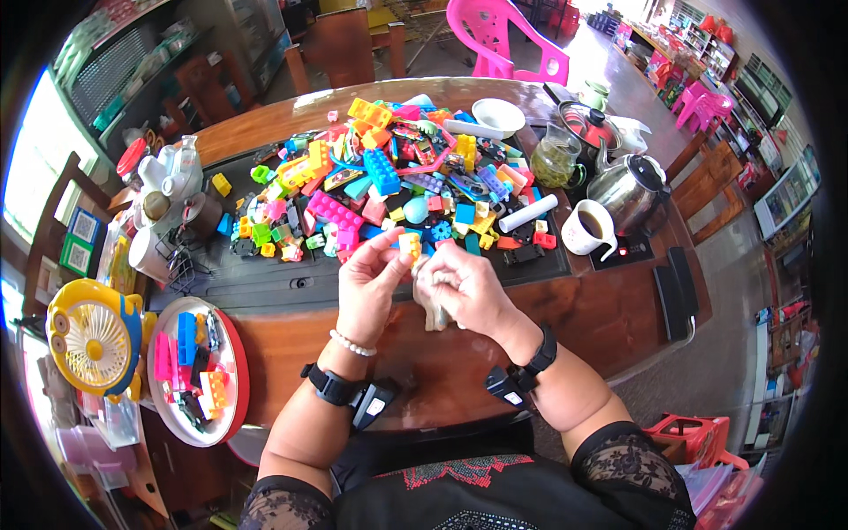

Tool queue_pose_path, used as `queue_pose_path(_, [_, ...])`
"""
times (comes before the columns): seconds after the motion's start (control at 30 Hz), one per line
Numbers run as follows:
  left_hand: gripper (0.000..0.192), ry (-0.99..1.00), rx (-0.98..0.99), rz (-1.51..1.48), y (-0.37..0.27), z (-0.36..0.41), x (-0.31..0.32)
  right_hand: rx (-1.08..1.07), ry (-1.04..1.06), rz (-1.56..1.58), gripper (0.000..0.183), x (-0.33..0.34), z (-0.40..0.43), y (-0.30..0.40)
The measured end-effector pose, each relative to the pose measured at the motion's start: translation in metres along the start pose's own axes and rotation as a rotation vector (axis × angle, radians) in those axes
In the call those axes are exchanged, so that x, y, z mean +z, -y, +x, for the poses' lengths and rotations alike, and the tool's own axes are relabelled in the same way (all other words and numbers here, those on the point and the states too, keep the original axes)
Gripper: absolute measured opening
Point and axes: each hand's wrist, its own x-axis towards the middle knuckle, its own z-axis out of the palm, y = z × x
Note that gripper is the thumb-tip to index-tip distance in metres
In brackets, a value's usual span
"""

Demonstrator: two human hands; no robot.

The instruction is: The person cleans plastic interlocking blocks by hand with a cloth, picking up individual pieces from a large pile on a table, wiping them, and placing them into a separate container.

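Observation:
Between thumb and fingers my left hand pinches a small yellow toy brick. Close beside it, my right hand grips a pale cloth, part of which hangs below the fingers near the brick. Whether the cloth touches the brick is hard to tell. Beyond both hands spreads a heap of plastic building bricks and small toys, among them a blue brick, a magenta brick and a white tube. A round red-rimmed tray holding several bricks and toy vehicles sits left of my arm.
A yellow toy-shaped fan stands at the far left. Right of the heap are a cup of dark drink, a steel kettle and a glass pitcher. A white bowl rests behind the heap. Beyond the table stands a pink chair.

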Motion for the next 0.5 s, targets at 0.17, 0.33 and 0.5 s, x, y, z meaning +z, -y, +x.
queue_pose_path(0.17, [0.037, -0.019, -0.028, -0.138, -0.002, 0.003, -0.007, 0.05, 0.068, 0.03, 0.005, 0.015, -0.006, 0.002])
queue_pose_path(0.33, [0.039, 0.038, -0.102, -0.367, -0.005, 0.004, -0.009, 0.177, -0.236, 0.382, 0.008, 0.001, 0.005, -0.011])
queue_pose_path(0.5, [0.044, 0.171, -0.176, -0.23, 0.0, 0.002, -0.004, 0.169, -0.134, 0.424, 0.035, 0.006, 0.004, 0.003])
